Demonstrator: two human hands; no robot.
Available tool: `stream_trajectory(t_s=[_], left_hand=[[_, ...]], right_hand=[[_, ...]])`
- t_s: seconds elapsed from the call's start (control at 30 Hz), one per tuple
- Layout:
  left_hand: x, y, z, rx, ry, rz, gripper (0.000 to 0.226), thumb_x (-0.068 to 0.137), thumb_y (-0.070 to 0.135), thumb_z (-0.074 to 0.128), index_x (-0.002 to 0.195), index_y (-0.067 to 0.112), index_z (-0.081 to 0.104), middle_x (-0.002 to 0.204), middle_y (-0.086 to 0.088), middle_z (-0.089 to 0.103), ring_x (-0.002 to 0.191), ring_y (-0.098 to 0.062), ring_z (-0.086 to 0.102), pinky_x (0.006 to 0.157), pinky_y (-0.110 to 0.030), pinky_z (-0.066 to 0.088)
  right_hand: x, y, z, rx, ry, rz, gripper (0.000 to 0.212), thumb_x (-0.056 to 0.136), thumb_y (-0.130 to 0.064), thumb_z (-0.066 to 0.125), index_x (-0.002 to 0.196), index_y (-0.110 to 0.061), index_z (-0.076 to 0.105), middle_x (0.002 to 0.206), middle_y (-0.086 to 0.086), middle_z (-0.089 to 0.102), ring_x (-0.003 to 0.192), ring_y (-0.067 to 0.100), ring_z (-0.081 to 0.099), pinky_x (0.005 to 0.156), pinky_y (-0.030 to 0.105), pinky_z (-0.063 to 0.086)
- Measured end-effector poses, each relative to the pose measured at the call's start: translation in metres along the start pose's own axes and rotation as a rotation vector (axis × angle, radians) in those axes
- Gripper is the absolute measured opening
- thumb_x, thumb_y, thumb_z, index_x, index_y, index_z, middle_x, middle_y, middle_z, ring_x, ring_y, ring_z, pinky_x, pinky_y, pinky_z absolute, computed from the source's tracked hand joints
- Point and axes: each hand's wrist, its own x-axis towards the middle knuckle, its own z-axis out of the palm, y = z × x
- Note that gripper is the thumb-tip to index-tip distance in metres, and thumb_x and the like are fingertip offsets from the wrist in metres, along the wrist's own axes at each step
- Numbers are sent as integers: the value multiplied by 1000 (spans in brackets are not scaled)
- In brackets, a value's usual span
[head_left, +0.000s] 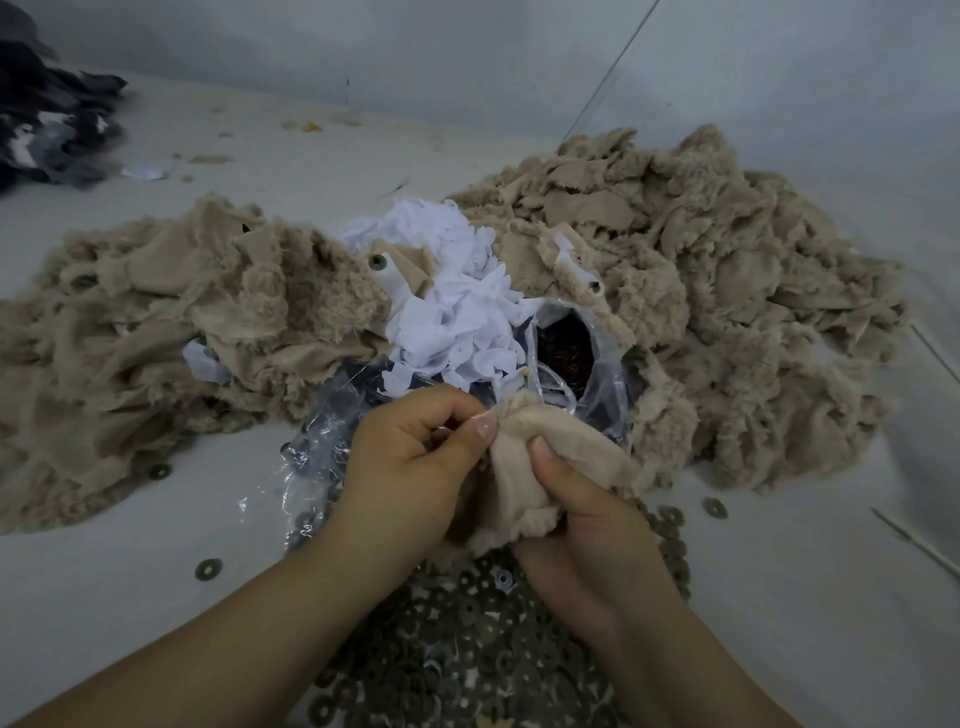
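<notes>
Beige plush is the material of the workpiece, a small plush piece. I take the white scrap heap as the reference for all positions. The plush piece sits just on the near side of that heap, raised off the bench and held by both hands.

1. Left hand: the thumb and forefinger are closed in a pinch on the upper edge of the plush piece. The other fingers are curled in. I cannot tell whether anything thin lies inside the pinch.
2. Right hand: the thumb presses on the front face of the plush piece, and the fingers wrap round its lower part from behind.

Surroundings, from the white scrap heap:
- Left of it lies one plush pile, touching the heap.
- Right of it lies a larger plush pile, also touching.
- At its near right edge sits a clear plastic bag with small dark parts inside.
- Nearer to me, beneath the forearms, lies a washer heap.
- Far to its left, at the rear of the bench, lies dark fabric.
</notes>
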Motion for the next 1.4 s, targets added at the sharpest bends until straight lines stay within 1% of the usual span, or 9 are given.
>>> stream_trajectory(t_s=[0.2,0.27,0.37,0.5,0.67,0.8,0.97,1.2,1.4], left_hand=[[1,-4,-2,15,-32,25,16,91,6,66,76,12,70,71,-9,67,62,-22,60,59,-37,51],[2,-3,-1,51,-66,37,12,87,19,66,76,15,68,69,-5,65,62,-26,58,57,-37,50],[5,-4,2,101,-119,37,19,86,26,65,70,18,64,60,8,56,55,-7,48,51,-25,42],[7,-8,6,-1,-150,-19,30,91,22,63,66,5,61,57,-9,51,58,-10,47,56,-27,41],[9,-9,7,69,-164,12,31,88,22,55,57,19,53,52,14,46,52,0,41,51,-15,35],[11,-10,9,232,-121,124,33,89,22,55,64,2,55,56,-4,47,56,-3,42,52,-19,34],[16,-13,8,286,-108,101,38,96,7,59,61,10,47,55,12,41,53,-1,39,51,-14,31],[11,-12,14,402,-123,242,32,92,21,53,64,6,49,57,0,47,58,-8,43,53,-13,32],[15,-15,14,476,-148,291,34,93,21,51,63,6,45,60,8,39,60,-9,39,55,-16,29]], right_hand=[[1,-2,1,31,12,65,56,88,-22,57,136,6,52,135,26,59,129,38,55,114,51,36],[1,-1,2,25,-7,85,53,92,-23,52,137,5,51,136,25,58,129,35,56,113,49,37],[0,-1,2,28,-7,97,52,93,-23,53,136,6,51,136,27,57,128,37,56,109,49,42],[0,0,3,67,5,131,51,90,-21,54,134,4,54,134,27,59,127,38,57,106,50,46],[0,1,3,91,11,163,48,87,-17,56,130,2,59,130,23,64,121,31,63,99,43,53],[2,1,1,48,26,106,44,88,-15,54,128,1,60,129,22,65,118,29,65,94,40,57],[3,5,1,80,52,-16,39,90,-13,55,126,1,61,128,21,65,121,30,63,103,45,51],[3,8,-3,-70,109,-126,49,82,-14,65,126,6,58,125,28,64,120,35,62,107,50,46],[3,8,-2,0,69,-11,43,87,-16,58,126,4,59,126,24,66,121,31,63,106,46,48]])
